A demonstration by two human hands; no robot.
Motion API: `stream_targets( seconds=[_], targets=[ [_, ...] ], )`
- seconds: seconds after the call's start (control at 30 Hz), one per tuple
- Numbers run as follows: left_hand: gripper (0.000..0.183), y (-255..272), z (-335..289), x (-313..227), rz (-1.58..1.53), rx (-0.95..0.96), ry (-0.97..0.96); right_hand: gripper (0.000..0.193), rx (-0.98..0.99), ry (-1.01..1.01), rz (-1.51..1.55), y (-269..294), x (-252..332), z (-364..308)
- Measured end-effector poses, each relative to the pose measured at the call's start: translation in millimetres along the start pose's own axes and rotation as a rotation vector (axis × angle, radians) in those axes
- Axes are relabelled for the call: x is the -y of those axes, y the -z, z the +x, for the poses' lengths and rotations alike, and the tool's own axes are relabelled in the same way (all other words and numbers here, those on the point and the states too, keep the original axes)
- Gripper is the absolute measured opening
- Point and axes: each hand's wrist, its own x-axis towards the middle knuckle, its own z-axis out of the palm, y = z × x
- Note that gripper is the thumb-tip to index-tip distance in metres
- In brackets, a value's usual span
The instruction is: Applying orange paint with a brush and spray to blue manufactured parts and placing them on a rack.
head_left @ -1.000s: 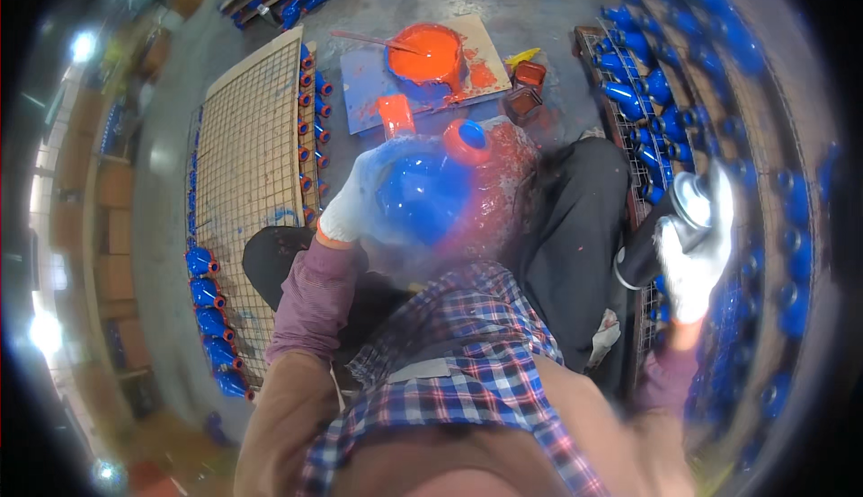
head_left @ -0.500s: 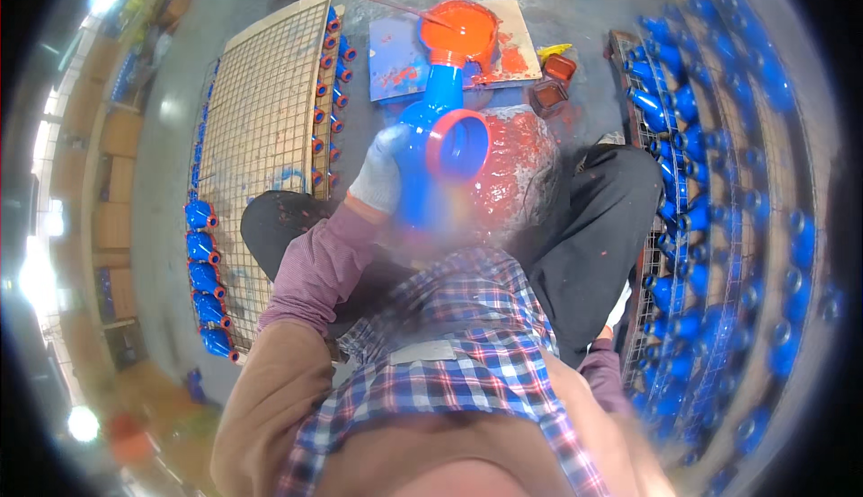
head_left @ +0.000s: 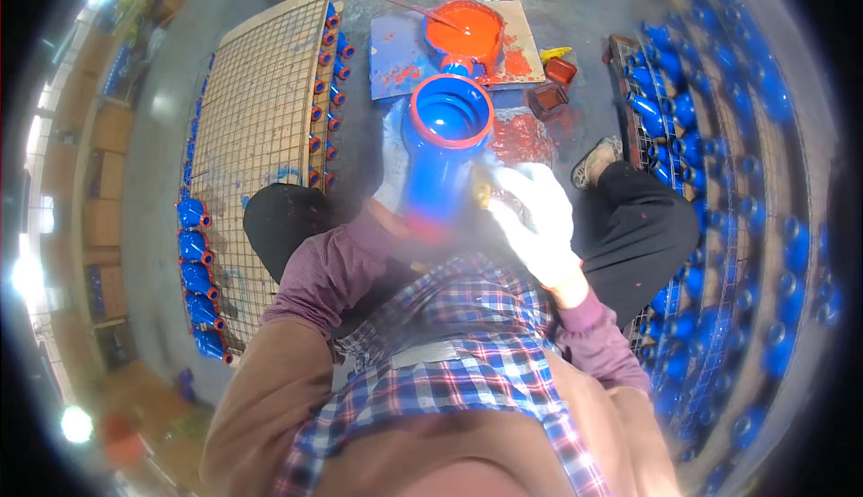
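A glossy blue pipe fitting with red-painted rims is held up before my lap, its wide round mouth facing up. My left hand, in a pale glove, grips it from the left; the fitting hides part of the fingers. On its right side is my right hand, in a white glove, fingers bent around a small yellowish-brown piece close to the fitting's wall. That piece is too blurred to name, and whether it touches the fitting I cannot tell. The fitting's lower end is smeared. Beyond it stands a pan of orange-red paint with a stick in it.
The pan rests on a paint-spattered board. Small dark red containers and a yellow item lie beside it. A mesh rack with blue fittings stands left; a rack of many blue fittings stands right. A red-smeared sheet lies between my legs.
My right hand has come up from beside my right leg to the fitting with the small piece. The fitting has turned, its wide mouth shifting from facing right to facing up.
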Motion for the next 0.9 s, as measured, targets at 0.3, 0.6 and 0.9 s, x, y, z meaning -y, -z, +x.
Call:
stream_targets(
  seconds=[0.3,0.6,0.9],
  targets=[
    [0.063,-21,-33,-16,0.010,-0.181,0.060,0.031,0.102,0.244,-0.480,15,-13,1],
    [0.114,-48,-23,-47,1.216,0.471,-0.204,0.020,-0.445,-0.229,0.159,90,-21,28],
    [0.089,-66,-11,-46,1.411,0.329,-0.165,0.024,-0.194,0.030,0.219,112,-6,55]
  ],
)
